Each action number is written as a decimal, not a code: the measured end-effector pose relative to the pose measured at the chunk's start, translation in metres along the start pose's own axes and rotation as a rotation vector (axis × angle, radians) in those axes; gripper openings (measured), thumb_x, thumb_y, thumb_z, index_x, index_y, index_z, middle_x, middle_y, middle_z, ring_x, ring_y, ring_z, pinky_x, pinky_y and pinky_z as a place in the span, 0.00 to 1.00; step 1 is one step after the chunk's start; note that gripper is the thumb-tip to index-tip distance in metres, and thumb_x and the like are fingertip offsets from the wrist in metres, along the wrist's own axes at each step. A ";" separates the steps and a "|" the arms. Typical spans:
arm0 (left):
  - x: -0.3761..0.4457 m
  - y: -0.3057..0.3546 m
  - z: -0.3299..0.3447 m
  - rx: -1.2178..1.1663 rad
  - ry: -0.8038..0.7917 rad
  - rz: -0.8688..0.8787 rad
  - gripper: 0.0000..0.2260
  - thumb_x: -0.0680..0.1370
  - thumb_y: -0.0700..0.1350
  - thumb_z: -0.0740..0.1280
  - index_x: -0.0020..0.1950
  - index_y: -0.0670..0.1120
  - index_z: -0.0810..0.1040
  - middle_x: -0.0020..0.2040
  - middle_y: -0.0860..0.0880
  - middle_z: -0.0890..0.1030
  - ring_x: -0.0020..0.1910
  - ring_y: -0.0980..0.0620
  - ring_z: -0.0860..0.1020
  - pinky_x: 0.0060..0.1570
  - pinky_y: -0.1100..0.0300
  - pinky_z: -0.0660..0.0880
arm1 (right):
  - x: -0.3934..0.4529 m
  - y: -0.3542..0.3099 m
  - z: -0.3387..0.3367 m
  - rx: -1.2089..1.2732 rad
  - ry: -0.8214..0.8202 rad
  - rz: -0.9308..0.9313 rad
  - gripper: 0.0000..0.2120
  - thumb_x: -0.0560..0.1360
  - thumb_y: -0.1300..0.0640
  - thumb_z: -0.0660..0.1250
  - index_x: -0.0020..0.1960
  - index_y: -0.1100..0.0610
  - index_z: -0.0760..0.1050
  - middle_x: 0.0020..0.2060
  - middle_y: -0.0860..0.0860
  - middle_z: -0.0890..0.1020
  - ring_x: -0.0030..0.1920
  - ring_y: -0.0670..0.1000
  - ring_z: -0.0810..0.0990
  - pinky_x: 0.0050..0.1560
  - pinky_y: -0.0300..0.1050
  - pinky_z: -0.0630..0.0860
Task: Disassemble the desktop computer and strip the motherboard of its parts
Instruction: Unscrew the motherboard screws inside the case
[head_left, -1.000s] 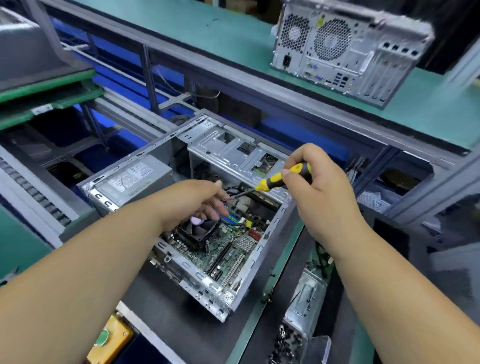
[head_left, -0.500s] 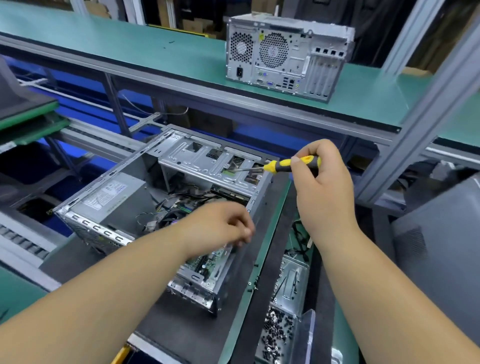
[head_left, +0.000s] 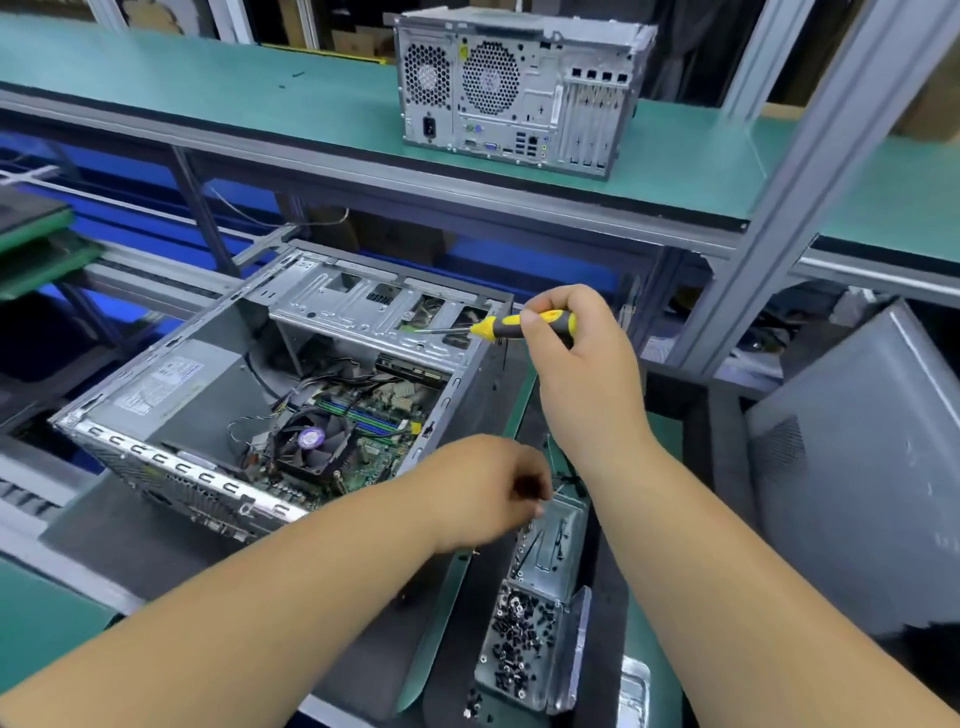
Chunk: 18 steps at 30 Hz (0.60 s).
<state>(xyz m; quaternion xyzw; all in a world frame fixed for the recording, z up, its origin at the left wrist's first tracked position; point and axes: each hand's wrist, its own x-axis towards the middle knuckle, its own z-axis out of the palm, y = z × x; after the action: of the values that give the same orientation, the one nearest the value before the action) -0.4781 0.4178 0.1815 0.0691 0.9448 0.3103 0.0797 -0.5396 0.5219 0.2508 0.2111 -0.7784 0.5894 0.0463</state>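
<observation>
An open desktop case (head_left: 218, 332) lies on its side on the black mat. Inside it I see the motherboard (head_left: 382, 454) with a black CPU fan (head_left: 311, 441), loose cables and the grey power supply (head_left: 171, 389). My right hand (head_left: 576, 358) grips a yellow and black screwdriver (head_left: 519, 325) above the case's drive cage, tip pointing left. My left hand (head_left: 488, 488) hovers with curled fingers over the metal tray of screws (head_left: 566, 551), beside the case's right wall. Whether it pinches anything is blurred.
A second, closed computer case (head_left: 519, 88) stands on the green upper shelf (head_left: 208, 88). A grey case panel (head_left: 857, 467) leans at the right. A grey frame post (head_left: 789, 192) rises right of my right hand. Blue bins sit behind the case.
My left hand has come out of the case and moved right to the screw tray. My right hand lifted the screwdriver away from the motherboard to above the drive cage.
</observation>
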 end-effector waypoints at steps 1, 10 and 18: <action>-0.002 -0.001 -0.004 -0.013 0.038 0.000 0.03 0.74 0.49 0.69 0.47 0.56 0.79 0.45 0.57 0.82 0.46 0.57 0.80 0.51 0.55 0.77 | 0.000 0.000 0.001 -0.002 -0.020 -0.001 0.02 0.79 0.52 0.63 0.47 0.48 0.73 0.41 0.41 0.82 0.30 0.44 0.71 0.28 0.33 0.66; -0.029 -0.034 -0.057 -0.040 0.241 -0.058 0.03 0.75 0.49 0.69 0.48 0.54 0.81 0.40 0.57 0.80 0.40 0.60 0.77 0.44 0.59 0.75 | 0.003 -0.001 0.027 -0.020 -0.097 -0.041 0.05 0.78 0.49 0.65 0.44 0.45 0.77 0.31 0.38 0.80 0.26 0.40 0.70 0.27 0.30 0.62; -0.062 -0.106 -0.102 -0.158 0.294 -0.164 0.01 0.75 0.50 0.69 0.44 0.57 0.81 0.34 0.63 0.78 0.34 0.64 0.76 0.35 0.66 0.70 | 0.011 -0.005 0.089 -0.158 -0.141 0.043 0.04 0.77 0.47 0.66 0.45 0.44 0.78 0.25 0.39 0.70 0.26 0.42 0.68 0.28 0.35 0.61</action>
<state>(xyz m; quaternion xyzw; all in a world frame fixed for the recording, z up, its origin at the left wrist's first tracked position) -0.4457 0.2634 0.2053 -0.0607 0.9214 0.3828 -0.0291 -0.5318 0.4345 0.2316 0.2308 -0.8283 0.5105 -0.0049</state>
